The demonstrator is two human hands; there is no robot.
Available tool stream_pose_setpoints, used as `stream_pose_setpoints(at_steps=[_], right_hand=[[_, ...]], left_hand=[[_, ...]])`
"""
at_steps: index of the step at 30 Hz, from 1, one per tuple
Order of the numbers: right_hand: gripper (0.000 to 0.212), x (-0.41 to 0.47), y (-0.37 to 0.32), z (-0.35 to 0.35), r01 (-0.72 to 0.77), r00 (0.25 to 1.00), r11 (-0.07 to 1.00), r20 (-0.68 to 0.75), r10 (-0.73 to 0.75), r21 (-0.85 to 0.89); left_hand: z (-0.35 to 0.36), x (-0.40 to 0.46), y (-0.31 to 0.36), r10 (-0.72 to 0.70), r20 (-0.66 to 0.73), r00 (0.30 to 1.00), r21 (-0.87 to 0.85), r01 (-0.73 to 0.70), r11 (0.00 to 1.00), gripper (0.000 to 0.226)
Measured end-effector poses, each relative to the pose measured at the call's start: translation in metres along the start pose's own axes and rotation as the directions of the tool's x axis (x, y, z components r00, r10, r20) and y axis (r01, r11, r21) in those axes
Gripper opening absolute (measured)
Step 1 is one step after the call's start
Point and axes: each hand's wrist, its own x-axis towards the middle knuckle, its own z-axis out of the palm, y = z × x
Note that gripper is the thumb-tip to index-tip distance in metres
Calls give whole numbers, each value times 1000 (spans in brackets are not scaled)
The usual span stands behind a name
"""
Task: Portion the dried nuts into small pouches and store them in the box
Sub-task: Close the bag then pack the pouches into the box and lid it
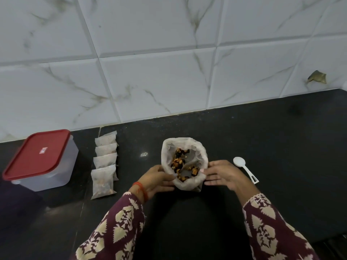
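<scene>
An open white bag (187, 184) with its rim rolled down stands on the black counter (262, 137). Dried nuts (181, 162), orange and dark, lie inside it. My left hand (155, 180) grips the bag's left side and my right hand (223, 175) holds its right side. Several small filled pouches (105, 164) lie in an overlapping row to the left. Further left stands a clear plastic box (56, 173) closed with a red lid (37, 152). A white plastic spoon (244, 168) lies on the counter just right of my right hand.
A white marble-patterned tiled wall (169, 62) rises behind the counter. One tile at the right has a chipped spot (317, 76). My patterned maroon sleeves reach in from the bottom edge.
</scene>
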Motion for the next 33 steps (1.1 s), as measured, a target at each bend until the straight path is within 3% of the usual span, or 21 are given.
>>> stream_pose_setpoints(at_steps=[3,6,9,12,15,19,23,27,30,33], right_hand=[[27,0,9,13,56,987,998,-151,-52,26],[23,2,11,24,69,949,997,-305,-76,-35],[29,-6,7,22,29,975,998,-219,-40,-53],[28,-18,4,20,-6,1000,989,-24,9,145],[21,-19,4,23,28,996,977,-92,-8,213],[22,-18,2,28,40,979,991,-204,-13,130],[34,-18,-1,16,24,985,998,-172,-14,57],[21,-16,-7,11,67,988,983,-147,-43,169],[21,-9,-5,19,125,963,990,-247,-107,58],[19,-6,-8,20,138,895,954,-380,-235,-265]], left_hand=[[10,2,-7,79,-129,989,-109,-93,990,37],[18,6,-9,120,-290,949,-35,-136,990,35],[17,0,-9,116,-236,965,38,-110,993,37],[17,-8,-10,77,-65,995,-134,-85,987,49],[21,-8,-10,127,-175,976,-192,-161,968,39],[29,-6,-7,127,-325,937,-104,-170,980,31],[19,-7,-2,99,-225,969,20,-96,995,31],[12,-12,7,47,-171,984,-177,-78,981,8],[14,-10,10,80,-249,965,-132,-116,985,9],[10,-3,8,173,-353,919,59,-163,985,7]])
